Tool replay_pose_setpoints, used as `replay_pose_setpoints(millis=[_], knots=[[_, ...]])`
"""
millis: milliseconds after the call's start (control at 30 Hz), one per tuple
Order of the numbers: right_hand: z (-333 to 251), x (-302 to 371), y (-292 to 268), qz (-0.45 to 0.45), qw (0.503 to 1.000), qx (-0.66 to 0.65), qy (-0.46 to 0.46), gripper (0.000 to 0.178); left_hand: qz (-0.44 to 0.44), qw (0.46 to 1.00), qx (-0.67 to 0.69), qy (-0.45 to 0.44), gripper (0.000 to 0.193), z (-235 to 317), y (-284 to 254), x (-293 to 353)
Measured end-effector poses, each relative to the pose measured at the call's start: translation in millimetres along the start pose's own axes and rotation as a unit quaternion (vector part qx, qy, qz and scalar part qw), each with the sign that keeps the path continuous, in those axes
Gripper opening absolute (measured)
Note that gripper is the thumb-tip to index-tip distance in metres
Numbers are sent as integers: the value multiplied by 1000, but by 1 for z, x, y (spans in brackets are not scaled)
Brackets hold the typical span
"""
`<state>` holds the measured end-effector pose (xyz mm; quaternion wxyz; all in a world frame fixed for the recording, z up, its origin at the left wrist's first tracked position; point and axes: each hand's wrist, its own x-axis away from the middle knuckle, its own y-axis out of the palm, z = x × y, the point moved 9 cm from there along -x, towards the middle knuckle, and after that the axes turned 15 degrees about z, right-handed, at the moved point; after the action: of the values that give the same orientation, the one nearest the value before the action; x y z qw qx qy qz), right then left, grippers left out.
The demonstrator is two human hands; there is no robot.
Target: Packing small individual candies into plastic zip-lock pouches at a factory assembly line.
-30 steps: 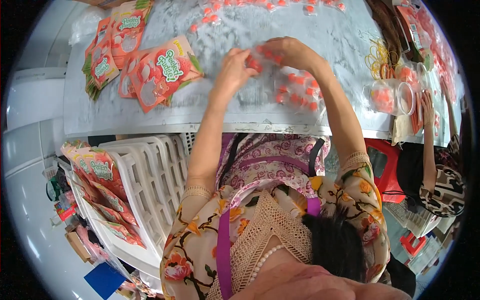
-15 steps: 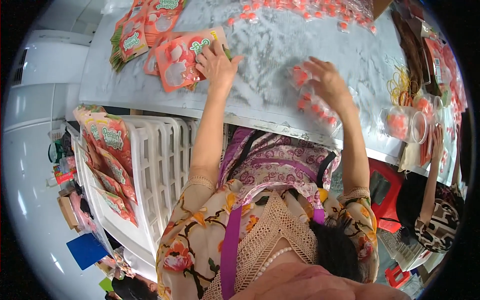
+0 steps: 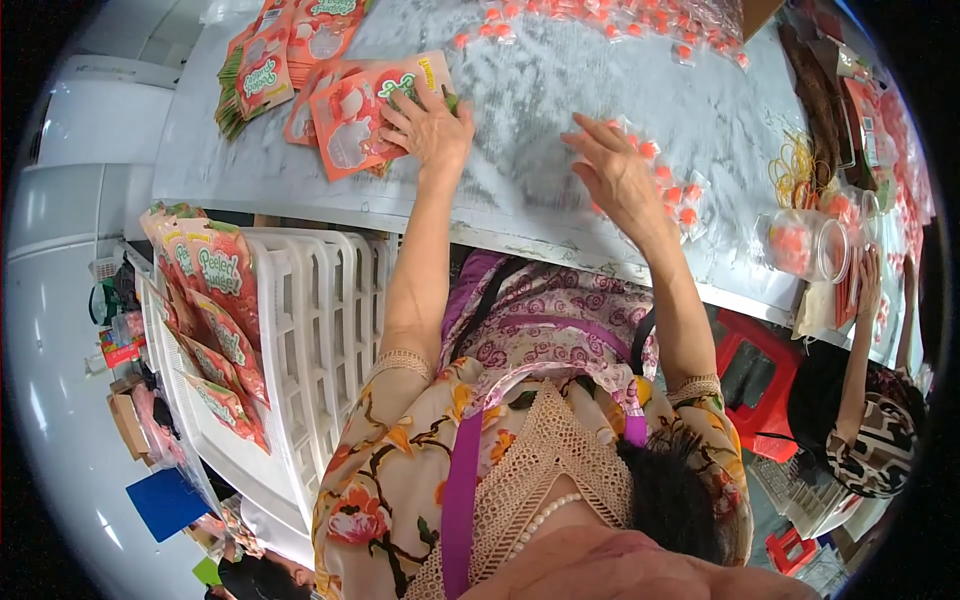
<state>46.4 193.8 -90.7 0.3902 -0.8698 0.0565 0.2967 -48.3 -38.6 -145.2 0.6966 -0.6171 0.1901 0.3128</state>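
My left hand (image 3: 430,130) lies with fingers spread on the right part of a flat pink printed pouch (image 3: 345,125), the top one of a small overlapping pile on the table. To the right, my right hand (image 3: 622,172) is open above the tabletop, its fingers stretched to the left and nothing visible gripped in them. Several small clear-wrapped red candies (image 3: 675,192) lie scattered beside and partly beneath that hand, some of them hidden by it.
A thicker pouch stack (image 3: 265,80) sits at the far left, and more wrapped candies (image 3: 640,18) at the far edge. A clear jar (image 3: 795,245) lies on the right near a co-worker's arm (image 3: 856,350). White crates (image 3: 300,330) holding filled-looking pouches (image 3: 225,280) stand at left.
My right hand has moved left, with the candies beside it now more spread out and visible. My left hand has barely shifted on the pouch.
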Motion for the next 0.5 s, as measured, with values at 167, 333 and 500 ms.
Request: replay_pose_setpoints(millis=[167, 333, 500], knots=[[-21, 2, 9, -2, 998, -57, 2, 35, -37, 999, -10, 4, 69, -1, -8, -5], [-30, 4, 28, -33, 995, -99, 2, 34, -125, 990, 63, 8, 35, -12, -31, -12], [-50, -9, 47, -3, 990, -135, -28, 35, -68, 988, 96, 105, 20, -8, -78, -17]])
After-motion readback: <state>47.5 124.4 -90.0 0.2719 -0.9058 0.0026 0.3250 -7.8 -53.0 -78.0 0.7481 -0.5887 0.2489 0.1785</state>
